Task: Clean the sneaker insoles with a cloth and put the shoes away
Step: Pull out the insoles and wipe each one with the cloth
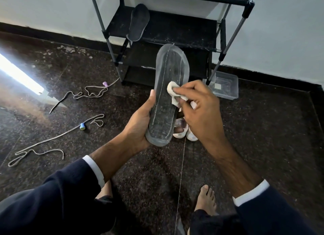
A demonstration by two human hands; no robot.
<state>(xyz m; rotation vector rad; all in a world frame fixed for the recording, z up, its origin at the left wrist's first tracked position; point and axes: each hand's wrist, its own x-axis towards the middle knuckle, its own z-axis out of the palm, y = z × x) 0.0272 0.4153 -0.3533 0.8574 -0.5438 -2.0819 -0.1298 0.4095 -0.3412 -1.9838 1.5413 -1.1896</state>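
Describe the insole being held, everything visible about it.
The insole is dark grey, long and flat, with a paler rim and a line of light stitching along its length. It looks worn and dusty. The left hand grips its heel end, toe pointing away toward the rack. The right hand presses a white cloth against its middle.

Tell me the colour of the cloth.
White, or off-white. The cloth shows best in the head view, pinched in the right hand against the insole.

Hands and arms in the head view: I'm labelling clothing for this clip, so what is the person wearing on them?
Both arms wear dark navy sleeves with a white cuff showing at each end, pushed up the forearms. The left hand and right hand are bare: no gloves, rings or watch are visible.
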